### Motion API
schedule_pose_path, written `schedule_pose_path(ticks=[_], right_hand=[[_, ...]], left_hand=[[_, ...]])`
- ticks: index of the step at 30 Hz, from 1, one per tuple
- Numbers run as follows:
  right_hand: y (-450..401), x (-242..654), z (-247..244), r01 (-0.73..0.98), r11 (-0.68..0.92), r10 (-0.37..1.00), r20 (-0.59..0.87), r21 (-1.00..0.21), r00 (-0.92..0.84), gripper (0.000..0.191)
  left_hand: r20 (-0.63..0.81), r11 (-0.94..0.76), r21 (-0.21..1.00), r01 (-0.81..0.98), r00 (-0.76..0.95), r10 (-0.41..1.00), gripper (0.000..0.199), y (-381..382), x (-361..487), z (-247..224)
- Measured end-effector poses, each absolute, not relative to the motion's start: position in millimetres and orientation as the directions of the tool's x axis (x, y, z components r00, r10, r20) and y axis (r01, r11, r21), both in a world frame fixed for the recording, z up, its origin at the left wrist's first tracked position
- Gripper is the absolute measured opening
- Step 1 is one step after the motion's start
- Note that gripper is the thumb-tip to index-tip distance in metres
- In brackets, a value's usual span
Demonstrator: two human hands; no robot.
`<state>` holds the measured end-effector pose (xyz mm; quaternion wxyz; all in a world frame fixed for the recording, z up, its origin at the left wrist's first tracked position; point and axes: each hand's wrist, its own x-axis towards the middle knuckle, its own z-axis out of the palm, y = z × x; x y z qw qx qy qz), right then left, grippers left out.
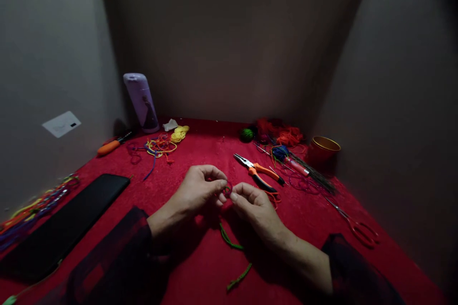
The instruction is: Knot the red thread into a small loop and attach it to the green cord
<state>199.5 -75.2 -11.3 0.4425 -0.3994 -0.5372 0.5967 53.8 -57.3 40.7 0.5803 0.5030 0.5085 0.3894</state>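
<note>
In the middle of the head view my left hand [203,185] pinches one side of a small purple ring of cord [229,189], with a bit of green showing in it. My right hand [255,205] pinches the other side, so the fingertips of both hands nearly meet. Below the hands a green cord [229,240] hangs or lies against the red cloth; whether it joins the ring is hidden by the fingers. A short olive-green braided piece [239,278] lies nearer to me.
Orange-handled pliers [257,169] lie just beyond my right hand. Red-handled scissors [359,228] and a reddish cup [324,150] are at right, near tangled yarn [289,137]. At left are a black tray-like slab [71,221], colored cords [36,207], an orange-handled tool [109,147] and a purple bottle [142,102].
</note>
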Motion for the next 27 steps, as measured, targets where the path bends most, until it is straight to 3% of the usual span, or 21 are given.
schedule_pose_path(ticks=[7, 18, 23, 27], right_hand=[[-76, 200, -6, -0.129, -0.040, 0.940, 0.007, -0.991, -0.342, 0.024], [-74, 200, -8, -0.202, -0.056, 0.961, 0.002, -0.978, -0.276, 0.020], [-72, 201, -9, -0.171, 0.004, 0.968, 0.046, -0.985, -0.245, 0.017], [-72, 201, -11, -0.142, 0.069, 0.967, 0.101, -0.988, -0.234, 0.016]], left_hand=[[-0.073, 0.062, 0.996, 0.067, 0.175, 0.982, 0.010, -57, 55, 37], [0.071, -0.118, 0.977, 0.178, 0.251, 0.965, 0.005, -57, 54, 30], [0.169, -0.287, 0.867, 0.408, 0.301, 0.938, 0.006, -57, 52, 27], [0.238, -0.373, 0.786, 0.493, 0.315, 0.919, 0.009, -58, 52, 29]])
